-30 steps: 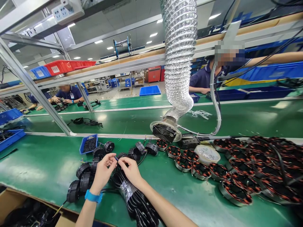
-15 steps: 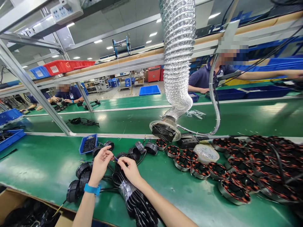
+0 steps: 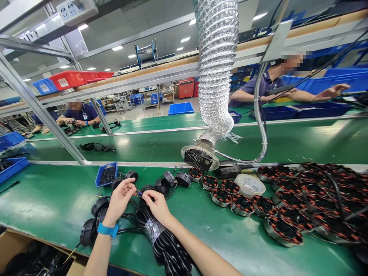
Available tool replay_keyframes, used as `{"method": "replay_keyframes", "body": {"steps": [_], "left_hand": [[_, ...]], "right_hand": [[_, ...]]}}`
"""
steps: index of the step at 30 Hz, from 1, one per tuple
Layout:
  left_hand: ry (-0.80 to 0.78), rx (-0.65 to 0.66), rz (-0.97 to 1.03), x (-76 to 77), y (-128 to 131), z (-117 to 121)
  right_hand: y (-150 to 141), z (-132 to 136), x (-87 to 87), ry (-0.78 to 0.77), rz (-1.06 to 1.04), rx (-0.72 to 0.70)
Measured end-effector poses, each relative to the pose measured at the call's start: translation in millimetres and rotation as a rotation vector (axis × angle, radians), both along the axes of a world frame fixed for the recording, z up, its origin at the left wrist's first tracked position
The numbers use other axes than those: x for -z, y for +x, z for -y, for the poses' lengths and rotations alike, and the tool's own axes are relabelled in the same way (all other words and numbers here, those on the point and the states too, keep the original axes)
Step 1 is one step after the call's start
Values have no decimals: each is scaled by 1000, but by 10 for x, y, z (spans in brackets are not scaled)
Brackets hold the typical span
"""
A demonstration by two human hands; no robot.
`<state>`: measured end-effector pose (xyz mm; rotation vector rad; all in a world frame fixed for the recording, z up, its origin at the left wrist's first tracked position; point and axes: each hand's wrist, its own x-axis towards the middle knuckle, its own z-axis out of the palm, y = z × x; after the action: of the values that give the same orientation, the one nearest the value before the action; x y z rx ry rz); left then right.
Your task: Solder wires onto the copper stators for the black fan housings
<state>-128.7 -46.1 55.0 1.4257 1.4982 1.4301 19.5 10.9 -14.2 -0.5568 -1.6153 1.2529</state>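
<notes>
My left hand [image 3: 124,195], with a blue band at the wrist, pinches thin coloured wires [image 3: 139,192] between thumb and fingertips. Opposite it, my right hand [image 3: 156,205] grips the same wires, its fingertips a short gap away. Below both hands lies a bundle of black cables [image 3: 169,245], wrapped with clear plastic. Round black housings [image 3: 88,232] with cables stand to the left of my left wrist. More black housings [image 3: 162,186] sit just beyond my right hand. The wire ends are too small to make out.
A blue bin [image 3: 106,174] of small black parts stands behind my left hand. Several copper-wound stators [image 3: 243,205] and a round clear tub [image 3: 250,185] fill the right side. A fan on a silver duct [image 3: 214,126] hangs over the bench. Co-workers sit across, one with an arm [image 3: 313,95] outstretched.
My left wrist has shifted slightly left, while both hands keep their pinch on the wires. Across the bench, the co-worker at right has bent the outstretched arm and raised a hand.
</notes>
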Motion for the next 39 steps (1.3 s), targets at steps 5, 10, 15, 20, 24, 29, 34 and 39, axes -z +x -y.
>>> {"method": "replay_keyframes", "body": {"steps": [5, 10, 15, 20, 24, 29, 34, 39], "left_hand": [[-3, 14, -19, 8, -27, 51], [37, -41, -58, 108, 41, 35], [7, 3, 38, 219, 138, 23], [-12, 3, 113, 182, 64, 26], [83, -104, 130, 83, -12, -2], [73, -59, 64, 60, 0, -59], [65, -91, 40, 58, -5, -62], [45, -66, 5, 49, -5, -64]], "right_hand": [[-3, -1, 6, -11, 5, 7], [-1, 4, -4, -6, 9, 3], [11, 15, -36, 7, -13, -6], [11, 15, -40, 17, -8, -5], [5, 12, -29, 10, 5, 6], [7, 11, -34, 28, 2, 5], [9, 12, -39, 36, 2, 11], [12, 14, -43, 25, 8, 3]]}}
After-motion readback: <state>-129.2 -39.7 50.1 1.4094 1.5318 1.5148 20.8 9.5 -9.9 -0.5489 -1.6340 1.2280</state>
